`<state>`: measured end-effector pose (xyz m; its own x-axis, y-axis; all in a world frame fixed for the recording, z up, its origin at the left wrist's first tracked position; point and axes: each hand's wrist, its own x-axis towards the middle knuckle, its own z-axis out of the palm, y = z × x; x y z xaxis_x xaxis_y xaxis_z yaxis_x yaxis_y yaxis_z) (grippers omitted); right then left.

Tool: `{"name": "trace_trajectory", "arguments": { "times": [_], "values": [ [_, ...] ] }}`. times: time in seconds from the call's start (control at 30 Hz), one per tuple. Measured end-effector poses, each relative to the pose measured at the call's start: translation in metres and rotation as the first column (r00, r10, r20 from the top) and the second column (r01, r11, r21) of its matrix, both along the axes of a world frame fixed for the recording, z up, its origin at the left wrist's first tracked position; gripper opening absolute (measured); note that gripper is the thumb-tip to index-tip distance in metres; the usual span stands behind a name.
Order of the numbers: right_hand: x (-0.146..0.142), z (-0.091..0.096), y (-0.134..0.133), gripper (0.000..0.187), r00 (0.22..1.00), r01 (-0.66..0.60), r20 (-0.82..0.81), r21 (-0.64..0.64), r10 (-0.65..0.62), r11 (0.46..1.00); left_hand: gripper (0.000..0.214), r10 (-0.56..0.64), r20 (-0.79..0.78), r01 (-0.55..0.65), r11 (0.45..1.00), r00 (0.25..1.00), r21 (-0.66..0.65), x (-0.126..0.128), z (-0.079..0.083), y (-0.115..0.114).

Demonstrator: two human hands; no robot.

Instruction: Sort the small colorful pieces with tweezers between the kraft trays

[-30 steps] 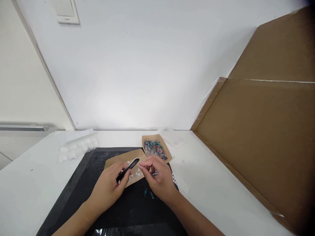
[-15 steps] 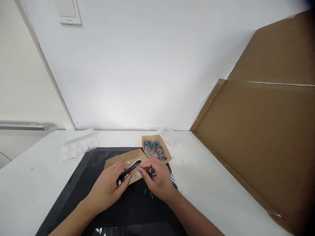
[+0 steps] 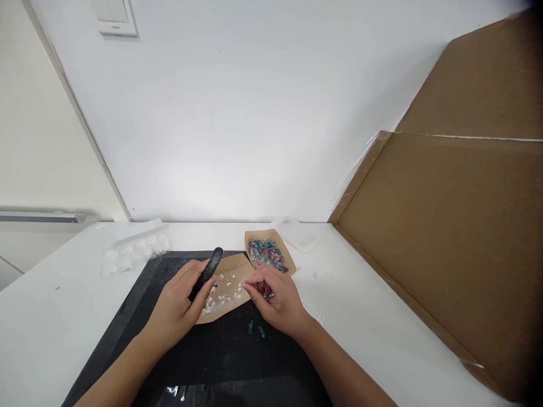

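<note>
My left hand [image 3: 180, 302] is closed around a slim black strip with a rounded end [image 3: 212, 264], which points up and away. My right hand [image 3: 275, 299] is in a pinch, thumb against forefinger; anything between the fingertips is too small to make out. Between and beneath the hands lies a brown paper tray [image 3: 232, 265] scattered with small white bits [image 3: 223, 298]. Just beyond my right hand stands a second paper tray [image 3: 288, 257] full of glossy teal and pink pieces [image 3: 268, 253]. Two teal pieces [image 3: 261, 332] rest on the black mat [image 3: 212, 362].
A clear plastic compartment tray [image 3: 136, 254] sits at the back left of the white table [image 3: 365, 333]. Behind the paper trays is a clear lid [image 3: 301, 237]. A sheet of white dots [image 3: 314, 312] lies partly behind my right hand. Tall cardboard [image 3: 449, 226] stands along the right.
My left hand has moved slightly left and tilted the black strip more upright, away from my right hand. The white bits in the tray are now more exposed. My right hand has shifted slightly right.
</note>
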<state>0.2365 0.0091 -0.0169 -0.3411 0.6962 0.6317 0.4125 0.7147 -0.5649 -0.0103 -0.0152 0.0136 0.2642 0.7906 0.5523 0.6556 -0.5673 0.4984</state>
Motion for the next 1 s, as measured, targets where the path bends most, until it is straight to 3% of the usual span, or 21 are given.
{"name": "trace_trajectory", "arguments": {
  "times": [0.27,0.57,0.7,1.0],
  "values": [
    [0.0013,-0.0006,0.0000,0.008,0.999,0.002,0.039,-0.025,-0.001,1.000,0.033,0.100,0.057,-0.095,0.993,0.993,-0.071,-0.0085,-0.0047,0.0021],
    [0.0029,-0.0057,0.0019,0.011,0.995,0.000,0.097,-0.072,0.007,0.997,0.048,0.103,0.241,-0.049,0.974,0.965,-0.221,-0.0055,-0.0034,0.0005],
    [0.0023,-0.0067,0.0018,0.009,0.994,-0.012,0.108,-0.084,0.021,0.996,0.041,0.177,0.391,-0.041,0.942,0.903,-0.333,-0.0026,-0.0060,0.0008],
    [0.0020,-0.0059,0.0009,0.009,0.989,-0.041,0.139,-0.126,0.058,0.991,0.050,0.253,0.662,0.132,0.871,0.706,-0.474,-0.0020,-0.0032,0.0001]
  ]
}}
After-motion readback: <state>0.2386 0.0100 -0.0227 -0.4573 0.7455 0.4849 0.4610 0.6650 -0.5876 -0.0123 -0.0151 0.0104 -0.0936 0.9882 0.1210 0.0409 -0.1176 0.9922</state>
